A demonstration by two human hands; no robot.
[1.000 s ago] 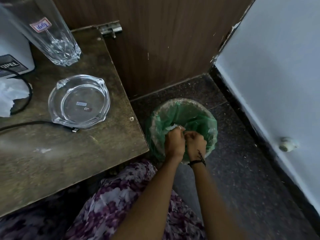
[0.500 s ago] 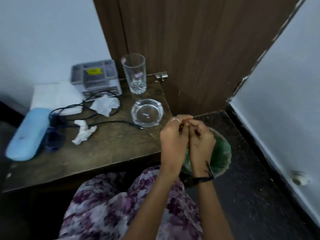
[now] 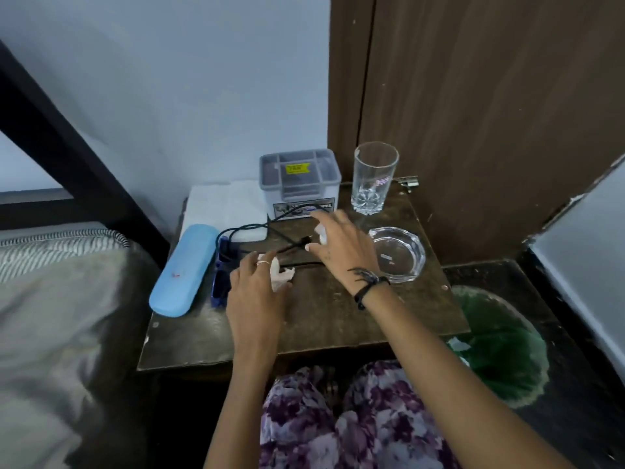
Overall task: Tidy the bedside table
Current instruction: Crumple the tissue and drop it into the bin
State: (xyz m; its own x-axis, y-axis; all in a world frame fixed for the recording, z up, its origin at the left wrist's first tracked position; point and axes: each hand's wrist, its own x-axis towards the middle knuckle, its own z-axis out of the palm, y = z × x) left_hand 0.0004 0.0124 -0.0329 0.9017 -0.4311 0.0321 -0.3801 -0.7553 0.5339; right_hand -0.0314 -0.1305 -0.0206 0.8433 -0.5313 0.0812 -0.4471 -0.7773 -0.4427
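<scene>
Because two crumpled white tissues lie among the black cable [image 3: 257, 228] on the dark wooden surface [image 3: 324, 319], both hands reach over them, the left hand [image 3: 255, 292] curling onto one tissue [image 3: 280, 277], the right hand [image 3: 338, 245] spread loosely above the other [image 3: 320, 231], likely bound for the green-lined bin [image 3: 500, 346] just beside.

We note two crumpled white tissues on the dark bedside table [image 3: 324, 319] — one [image 3: 281, 276] near-centre, another [image 3: 320, 231] farther right.
</scene>
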